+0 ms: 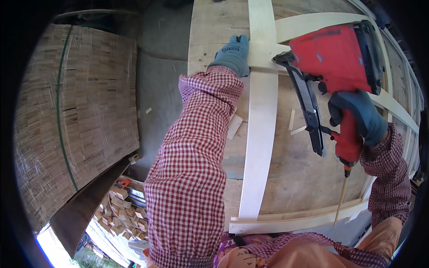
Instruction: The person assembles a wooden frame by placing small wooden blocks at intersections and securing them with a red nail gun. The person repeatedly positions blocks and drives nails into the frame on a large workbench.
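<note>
The left hand [232, 56], in a blue-grey work glove, rests against the left edge of a long, pale wooden slat [259, 138]. The right hand [363, 115], gloved alike, grips a red nail gun with a slanting black magazine [333, 58], its nose over a joint of crossing slats. Beneath lies a worn, brown wooden work surface [313, 178]. At left stands a large, film-wrapped stack of brown wood pieces [98, 94] with a green strap [59, 102].

grey floor [158, 94] | wrapped wood stack [96, 98], left | bright daylight [52, 245], lower left
</note>
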